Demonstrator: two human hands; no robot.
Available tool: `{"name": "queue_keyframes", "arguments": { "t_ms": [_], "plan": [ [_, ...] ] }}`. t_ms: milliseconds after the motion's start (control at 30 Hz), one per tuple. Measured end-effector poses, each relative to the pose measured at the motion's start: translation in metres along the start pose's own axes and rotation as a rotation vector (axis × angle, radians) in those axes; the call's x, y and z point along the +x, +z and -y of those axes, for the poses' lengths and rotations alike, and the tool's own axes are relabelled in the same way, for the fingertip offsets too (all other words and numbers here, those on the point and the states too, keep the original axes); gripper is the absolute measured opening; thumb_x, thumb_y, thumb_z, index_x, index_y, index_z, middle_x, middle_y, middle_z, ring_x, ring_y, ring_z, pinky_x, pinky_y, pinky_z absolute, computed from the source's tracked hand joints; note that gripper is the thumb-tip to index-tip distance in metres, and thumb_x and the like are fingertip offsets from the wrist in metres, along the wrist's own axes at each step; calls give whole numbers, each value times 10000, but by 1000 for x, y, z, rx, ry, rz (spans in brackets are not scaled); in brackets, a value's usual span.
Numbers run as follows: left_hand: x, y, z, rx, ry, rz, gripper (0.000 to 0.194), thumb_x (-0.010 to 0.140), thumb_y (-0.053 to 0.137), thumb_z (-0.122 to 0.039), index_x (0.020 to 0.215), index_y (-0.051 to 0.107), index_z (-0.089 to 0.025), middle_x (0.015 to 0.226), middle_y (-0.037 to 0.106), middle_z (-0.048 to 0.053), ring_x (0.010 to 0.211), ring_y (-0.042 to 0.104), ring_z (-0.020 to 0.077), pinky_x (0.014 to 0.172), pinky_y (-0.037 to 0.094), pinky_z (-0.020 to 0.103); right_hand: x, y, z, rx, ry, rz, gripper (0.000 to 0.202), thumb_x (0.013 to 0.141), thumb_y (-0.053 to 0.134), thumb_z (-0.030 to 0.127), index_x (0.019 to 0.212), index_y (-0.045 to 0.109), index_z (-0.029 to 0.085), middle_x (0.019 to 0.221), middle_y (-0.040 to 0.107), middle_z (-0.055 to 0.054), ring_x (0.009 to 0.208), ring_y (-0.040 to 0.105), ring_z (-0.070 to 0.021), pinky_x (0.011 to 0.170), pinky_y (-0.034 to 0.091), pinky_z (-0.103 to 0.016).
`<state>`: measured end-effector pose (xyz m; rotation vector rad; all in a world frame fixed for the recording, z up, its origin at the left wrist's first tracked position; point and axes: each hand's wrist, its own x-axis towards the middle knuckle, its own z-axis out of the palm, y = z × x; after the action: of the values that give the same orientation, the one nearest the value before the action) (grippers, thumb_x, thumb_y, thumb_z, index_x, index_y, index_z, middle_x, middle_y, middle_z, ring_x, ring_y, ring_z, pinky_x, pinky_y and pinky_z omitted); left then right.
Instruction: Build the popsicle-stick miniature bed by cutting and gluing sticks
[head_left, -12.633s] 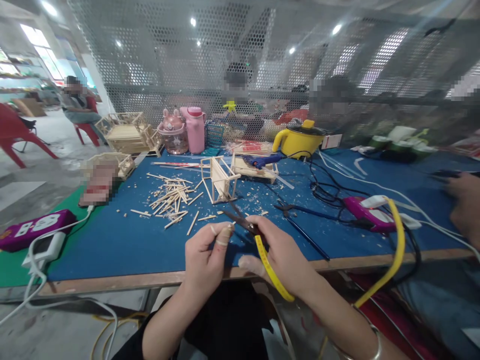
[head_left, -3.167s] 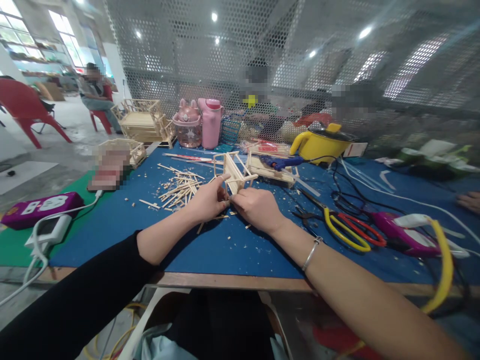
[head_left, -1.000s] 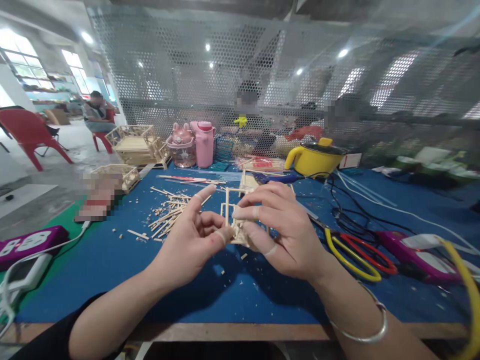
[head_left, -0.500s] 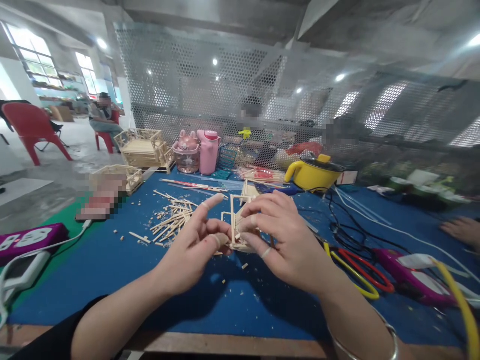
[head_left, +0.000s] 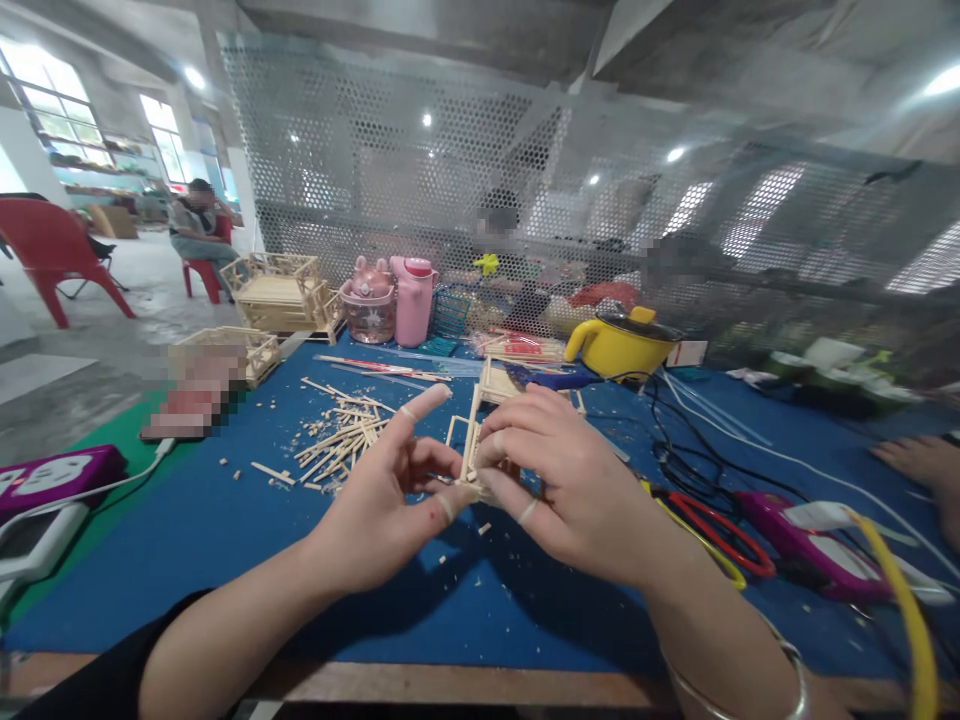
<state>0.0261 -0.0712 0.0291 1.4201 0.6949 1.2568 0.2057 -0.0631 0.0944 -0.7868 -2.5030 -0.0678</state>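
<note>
Between my hands is a small frame of pale wooden sticks (head_left: 471, 440), held above the blue table mat. My left hand (head_left: 390, 490) grips its lower left corner with thumb and curled fingers, the index finger stretched out. From the right, my right hand (head_left: 551, 470) closes its fingertips on the same frame and hides much of it. Tape bands circle several fingers. A pile of loose wooden sticks (head_left: 341, 440) lies left of the frame. Behind my hands stands another light wooden piece (head_left: 495, 380), partly covered.
Wooden stick models (head_left: 281, 295) stand at the back left, beside a pink bottle (head_left: 412, 300). A yellow pot (head_left: 626, 345) sits behind right. Cables, red-and-yellow-handled tools (head_left: 720, 535) and a purple device (head_left: 817, 550) lie right. Another person's hand (head_left: 915, 460) rests at far right.
The small frame has turned, and its upright now leans to the right. My left thumb has moved to the right, closer to my right fingertips. The view has shifted slightly.
</note>
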Motion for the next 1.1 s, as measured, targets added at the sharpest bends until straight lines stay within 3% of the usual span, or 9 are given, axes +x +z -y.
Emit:
{"name": "queue_keyframes", "arguments": {
  "t_ms": [600,800,1100],
  "plan": [
    [0,5,1,-59,-20,-102,647,795,628,-184,1330,269,-249,782,565,-37,693,522,84,644,440,222,-2,13,-2,10,-10,-145,99,844,579,183,762,633,191,917,655,-34,942,555,-186,953,354,-407],
    [2,7,-3,-41,-59,-156,628,775,623,-161,1308,297,-225,731,551,-51,633,493,73,602,419,210,-6,13,-4,112,-17,-239,144,837,505,96,901,603,180,965,645,-49,955,561,-173,966,391,-392],
    [1,7,-6,-28,-82,-168,639,747,621,-150,1296,301,-211,704,546,-60,587,474,64,569,397,200,-8,19,-6,133,-39,-261,195,763,492,37,856,569,189,951,624,-53,965,558,-186,966,403,-411]
  ]
}}
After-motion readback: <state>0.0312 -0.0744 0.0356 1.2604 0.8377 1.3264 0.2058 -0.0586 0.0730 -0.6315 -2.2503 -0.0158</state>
